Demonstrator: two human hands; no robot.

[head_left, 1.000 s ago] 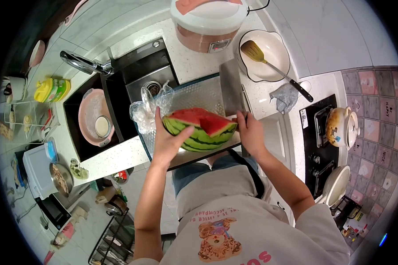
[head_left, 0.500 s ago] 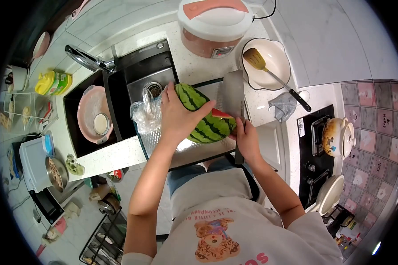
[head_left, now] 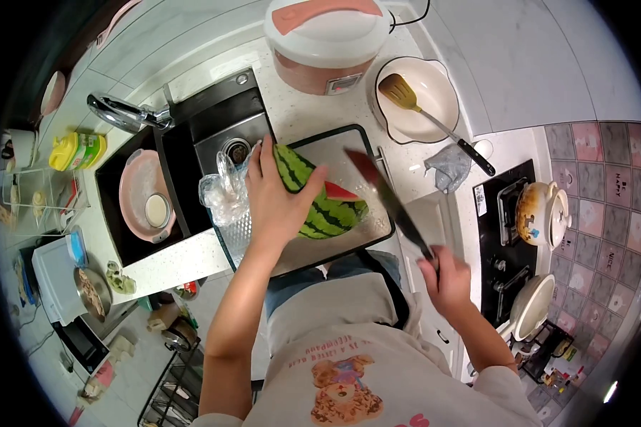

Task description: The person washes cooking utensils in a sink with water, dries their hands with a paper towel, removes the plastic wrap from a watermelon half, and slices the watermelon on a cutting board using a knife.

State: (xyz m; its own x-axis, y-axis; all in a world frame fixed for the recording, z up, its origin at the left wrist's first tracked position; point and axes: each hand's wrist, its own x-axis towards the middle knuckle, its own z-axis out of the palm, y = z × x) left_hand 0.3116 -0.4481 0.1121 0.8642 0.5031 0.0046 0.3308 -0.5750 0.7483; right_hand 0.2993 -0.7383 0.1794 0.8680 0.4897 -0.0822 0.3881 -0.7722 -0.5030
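A striped green watermelon piece (head_left: pixel 327 219) lies on the silver, dark-edged cutting board (head_left: pixel 340 146). A strip of red flesh shows at its cut, between two parts of green rind. My left hand (head_left: pixel 281 192) grips the melon's left part, thumb and fingers spread across it. In my right hand (head_left: pixel 449 282) is the black handle of a kitchen knife (head_left: pixel 395 206). Its blade points up and left, apart from the melon, with its wide face turned mostly away. Crumpled clear plastic wrap (head_left: pixel 223 193) sits at the board's left edge, beside my left wrist.
Left of the board is a dark double sink (head_left: pixel 210 128) with a pink basin (head_left: pixel 132 203). Behind stands a pink-and-white rice cooker (head_left: pixel 327 53). A white pan (head_left: pixel 434 82) with a spatula (head_left: pixel 434 122) and a grey cloth (head_left: pixel 449 167) lie right, before the stove (head_left: pixel 491 231).
My right hand has drawn the knife away from the melon, rightward and toward my body, and the blade has tilted. My left hand stays on the melon.
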